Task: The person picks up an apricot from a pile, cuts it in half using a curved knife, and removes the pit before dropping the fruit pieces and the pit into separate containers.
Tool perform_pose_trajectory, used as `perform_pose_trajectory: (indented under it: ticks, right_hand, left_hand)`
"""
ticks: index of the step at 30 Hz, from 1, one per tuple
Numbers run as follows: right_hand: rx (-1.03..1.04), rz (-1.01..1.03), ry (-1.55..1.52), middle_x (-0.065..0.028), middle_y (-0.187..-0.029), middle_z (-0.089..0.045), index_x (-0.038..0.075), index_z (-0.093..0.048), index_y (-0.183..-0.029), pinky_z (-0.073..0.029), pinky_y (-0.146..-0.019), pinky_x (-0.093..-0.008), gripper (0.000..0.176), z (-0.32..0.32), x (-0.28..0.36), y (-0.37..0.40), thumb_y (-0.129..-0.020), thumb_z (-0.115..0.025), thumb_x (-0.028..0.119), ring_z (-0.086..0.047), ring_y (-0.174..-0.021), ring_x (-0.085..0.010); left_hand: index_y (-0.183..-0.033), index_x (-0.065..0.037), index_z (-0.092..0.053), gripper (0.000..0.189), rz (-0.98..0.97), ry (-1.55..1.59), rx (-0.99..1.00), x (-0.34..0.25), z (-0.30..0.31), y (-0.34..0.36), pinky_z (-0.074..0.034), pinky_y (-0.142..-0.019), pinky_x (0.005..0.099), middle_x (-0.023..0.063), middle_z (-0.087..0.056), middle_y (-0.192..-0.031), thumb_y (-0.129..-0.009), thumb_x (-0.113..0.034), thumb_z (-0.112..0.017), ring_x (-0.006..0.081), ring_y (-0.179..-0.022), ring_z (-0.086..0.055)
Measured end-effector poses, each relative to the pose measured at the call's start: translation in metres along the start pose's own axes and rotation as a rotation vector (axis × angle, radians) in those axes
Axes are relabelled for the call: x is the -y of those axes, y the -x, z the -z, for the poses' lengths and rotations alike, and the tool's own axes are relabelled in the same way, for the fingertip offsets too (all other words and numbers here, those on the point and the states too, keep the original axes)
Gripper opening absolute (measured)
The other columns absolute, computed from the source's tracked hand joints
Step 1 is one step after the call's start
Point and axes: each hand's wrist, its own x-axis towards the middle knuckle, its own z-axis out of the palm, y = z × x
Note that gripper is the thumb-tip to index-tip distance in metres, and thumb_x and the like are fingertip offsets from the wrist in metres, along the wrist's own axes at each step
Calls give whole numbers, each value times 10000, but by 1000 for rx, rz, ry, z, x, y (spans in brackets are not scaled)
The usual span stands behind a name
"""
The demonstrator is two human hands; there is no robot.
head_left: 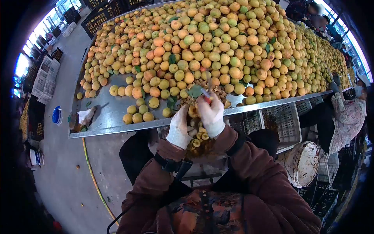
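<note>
Wears thick white knit gloves on both hands. Curls the left hand [180,130] around one small yellow fruit [193,111], held just off the near edge of the table [113,113]. Closes the right hand [212,115] on a small red-handled tool [206,96], set against that fruit; cannot make out the blade behind the glove.

Faces smooth, dull sheet metal for a table top, loaded with a broad heap [218,43] of round, matte-skinned fruit, yellow-green through orange, with a few flat green leaves mixed in. Bears also a crumpled pale cloth [86,116] on the bare metal at the left.

Hides, beneath the wrists and brown fleece sleeves, most of a container; shows only its load of cut pieces [200,136], pale rings with dark hollows. Cannot tell its walls or its shape.

Shows white lattice crates [280,121] of plastic under the table, contents unclear, and beside them a round white bucket [303,162], stained brown inside. Cuts off at the right edge another person [348,117] in a patterned sleeve. Blurs black crates [101,17] at the far end.
</note>
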Motion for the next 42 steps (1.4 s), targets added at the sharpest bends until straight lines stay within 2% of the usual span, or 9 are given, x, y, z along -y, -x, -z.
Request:
perform_pose_trajectory:
  ticks: [2, 5, 16, 18, 22, 28, 30, 34, 42]
  right_hand:
    - [25, -252, -449, -31, -804, -574, 10, -556, -940, -450, -599, -256, 164, 9, 1, -5, -907, -552, 171, -534, -702, -89]
    - [3, -191, -446, -29, -860, -575, 5, -553, -979, -459, -656, -252, 209, 7, -5, -2, -933, -533, 208, -537, -765, -87]
    - [128, -56, -109, -102, -955, -574, -30, -535, -1072, -468, -737, -293, 279, 6, -8, -3, -807, -590, 38, -566, -814, -204]
    - [138, -54, -177, -142, -977, -585, -27, -523, -1088, -485, -755, -315, 354, 15, -18, 0, -742, -587, -66, -594, -853, -267]
    - [159, 368, 333, -153, -1003, -591, -4, -516, -1111, -498, -774, -329, 393, 25, -26, 0, -738, -577, -112, -610, -893, -279]
    - [106, 596, 474, -136, -1023, -585, -15, -504, -1125, -505, -770, -335, 384, 28, -11, -3, -759, -573, -111, -609, -881, -273]
    - [154, -133, -61, -125, -1043, -575, -27, -503, -1134, -500, -764, -342, 345, 23, 6, 0, -797, -564, -67, -597, -869, -261]
    - [92, -30, -162, -2, -815, -546, 30, -516, -1024, -424, -568, -217, 224, 9, 9, 2, -934, -543, 233, -500, -655, -75]
    - [224, -183, -159, -20, -874, -531, -16, -508, -1064, -422, -648, -253, 273, 8, 12, 9, -923, -562, 211, -471, -729, -101]
  left_hand:
    - [-1246, -2, -438, 452, 551, 1731, -40, 36, -25, 8, -483, -749, 315, 141, -591, -997, -825, -49, -596, 262, -890, -590]
    - [-1233, 23, -469, 559, 213, 308, -49, -2, 4, -4, -476, -879, 361, 203, -536, -1219, -707, -8, -656, 352, -1103, -551]
    - [-1006, 8, -527, 127, 615, 959, -132, -5, -2, -19, -450, -778, 269, 68, -572, -918, -898, -57, -512, 153, -881, -542]
    - [-1018, 7, -513, 157, -128, 228, -228, 5, -1, -14, -463, -721, 292, 118, -583, -882, -883, 0, -433, 212, -832, -564]
    - [-1066, 15, -485, 273, 394, 1668, 54, -1, 5, -13, -494, -719, 338, 163, -585, -962, -828, 99, -377, 268, -788, -584]
    - [-1176, 39, -464, 436, 232, 527, -171, 8, 0, -2, -482, -885, 375, 203, -578, -1150, -769, 193, -443, 244, -1055, -600]
    - [-1127, 33, -521, 324, -33, 190, -21, 6, 6, -6, -473, -858, 316, 135, -592, -1110, -808, 92, -539, 191, -988, -593]
    - [-1002, -5, -583, 233, 628, 928, -76, -26, 12, -23, -430, -713, 215, 38, -595, -894, -840, -155, -655, 71, -812, -521]
    - [-946, 8, -560, 192, 516, 765, -130, -30, 33, -29, -465, -645, 232, 32, -606, -882, -840, -120, -655, 77, -746, -550]
